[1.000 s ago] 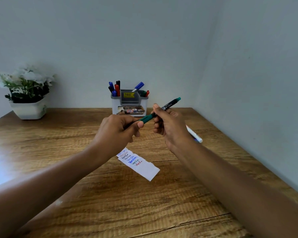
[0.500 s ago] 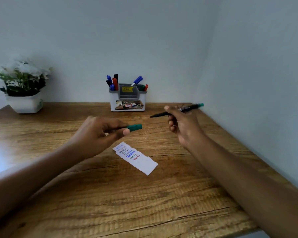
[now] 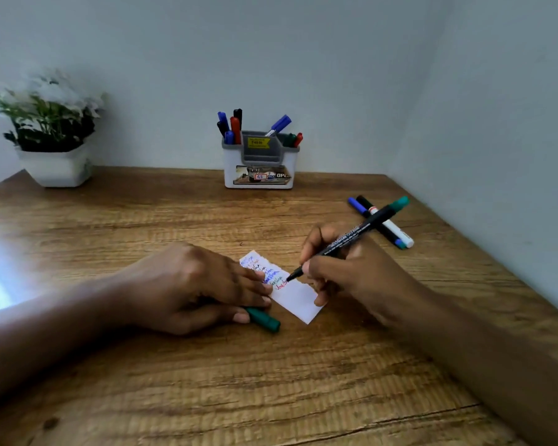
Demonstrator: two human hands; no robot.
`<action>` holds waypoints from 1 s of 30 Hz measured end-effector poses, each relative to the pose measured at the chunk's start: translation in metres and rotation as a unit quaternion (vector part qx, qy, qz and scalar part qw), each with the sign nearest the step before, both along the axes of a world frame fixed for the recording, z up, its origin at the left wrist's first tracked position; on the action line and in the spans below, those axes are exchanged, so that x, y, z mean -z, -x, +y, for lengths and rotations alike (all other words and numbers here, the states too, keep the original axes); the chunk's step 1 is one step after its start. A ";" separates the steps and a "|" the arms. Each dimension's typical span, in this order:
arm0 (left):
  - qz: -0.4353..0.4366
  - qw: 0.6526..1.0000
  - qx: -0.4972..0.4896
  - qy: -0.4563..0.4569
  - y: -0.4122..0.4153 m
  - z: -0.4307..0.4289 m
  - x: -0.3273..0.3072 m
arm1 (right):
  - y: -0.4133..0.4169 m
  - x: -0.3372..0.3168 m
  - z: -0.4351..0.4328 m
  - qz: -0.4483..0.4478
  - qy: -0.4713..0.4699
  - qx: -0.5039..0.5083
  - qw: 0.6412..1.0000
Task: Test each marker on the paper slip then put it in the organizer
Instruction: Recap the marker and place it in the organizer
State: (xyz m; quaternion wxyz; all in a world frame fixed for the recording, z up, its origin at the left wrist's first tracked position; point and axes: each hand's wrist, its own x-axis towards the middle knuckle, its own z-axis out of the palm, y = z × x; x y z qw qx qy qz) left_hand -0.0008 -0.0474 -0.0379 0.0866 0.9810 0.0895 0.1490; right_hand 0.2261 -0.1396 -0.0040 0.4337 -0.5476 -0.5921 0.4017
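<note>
1. Wood-grain table (image 3: 142, 381) set into a corner of pale blue-grey walls. Bright glare along its left edge.
2. White paper slip (image 3: 298, 302) lies flat near table centre, angled, between the two hands. Upper half carries short scribbles in blue, red and green ink. Lower half blank.
3. Right hand (image 3: 351, 272) grips slim black marker with green end (image 3: 355, 235) in a writing hold, fingers curled round the lower barrel. Uncapped tip sits at the slip's right edge beside the lowest red scribble. Actual contact cannot be confirmed. Barrel slants up and to the right.
4. Left hand (image 3: 190, 284) palm down, fingertips pressing the slip's left edge. Thumb and fingers pinch dark green marker cap (image 3: 264, 320), which pokes out beneath the fingers, just beside the slip's lower left edge.
5. White-and-grey plastic organizer (image 3: 260, 169) stands upright against the back wall, well apart from both hands. Yellow sticker on grey centre pocket, printed label on front. Capped markers inside: blue, black and red at left, one blue leaning behind centre, green and red at right.
6. Two loose markers lie on the table right of the right hand: dark marker with blue cap (image 3: 356, 204) and white marker with black cap (image 3: 392, 228), side by side, partly hidden behind the held barrel.
7. White pot of white flowers (image 3: 57, 170) at back left, blurred.
</note>
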 end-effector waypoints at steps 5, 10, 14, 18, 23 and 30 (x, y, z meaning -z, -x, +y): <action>0.041 0.996 -0.069 0.029 0.001 0.005 0.011 | -0.001 0.008 0.005 -0.007 0.025 -0.001 1.000; 0.044 0.996 -0.062 0.045 -0.001 0.005 0.009 | -0.002 0.010 0.005 -0.049 0.003 -0.026 0.998; 0.030 0.998 -0.044 0.019 0.000 0.001 0.005 | -0.001 0.011 0.007 -0.065 0.000 -0.031 0.997; 0.020 0.998 -0.043 0.038 0.001 0.001 0.006 | -0.001 0.011 0.007 -0.073 -0.004 -0.035 0.997; -0.008 0.999 0.022 0.025 -0.003 -0.003 -0.005 | -0.002 0.012 0.008 -0.094 -0.005 -0.033 0.995; -0.042 0.997 0.066 0.011 -0.005 -0.001 -0.006 | -0.001 0.013 0.009 -0.088 -0.001 -0.018 0.996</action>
